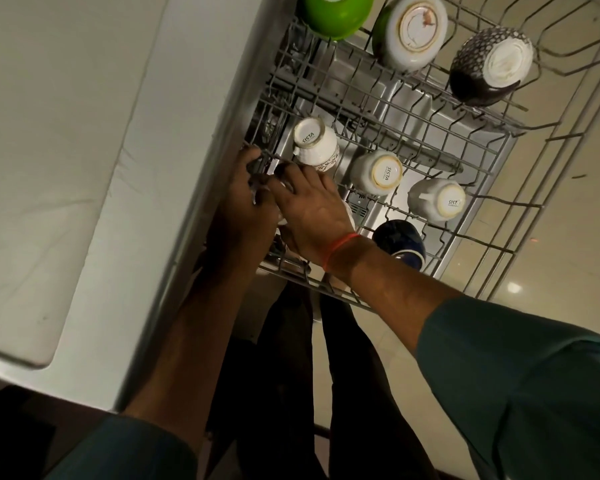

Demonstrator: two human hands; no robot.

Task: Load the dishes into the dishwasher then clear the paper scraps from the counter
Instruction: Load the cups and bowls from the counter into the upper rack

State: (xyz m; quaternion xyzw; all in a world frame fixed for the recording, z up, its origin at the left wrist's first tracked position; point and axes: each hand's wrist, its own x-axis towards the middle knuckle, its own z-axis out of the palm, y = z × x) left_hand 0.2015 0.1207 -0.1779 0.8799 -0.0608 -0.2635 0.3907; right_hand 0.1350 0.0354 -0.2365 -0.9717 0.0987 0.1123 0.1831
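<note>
Both hands work at the rack's (378, 109) near-left corner. Right hand (312, 216) curls over a white cup (349, 214), mostly hidden; left hand (243, 209) steadies alongside, grip unclear. Loaded cups (378, 173) sit mouth-down, evidently to drain. No scraps visible on counter (66, 133).

We stand in a home kitchen: a pulled-out dishwasher rack (413, 133) holds upturned cups and bowls, just beside it a pale counter (66, 150), glossy floor tiles (551, 237) below.

Pale counter (66, 168) at left, glossy beige tiled floor (551, 237), lamp glare (514, 288)
</note>
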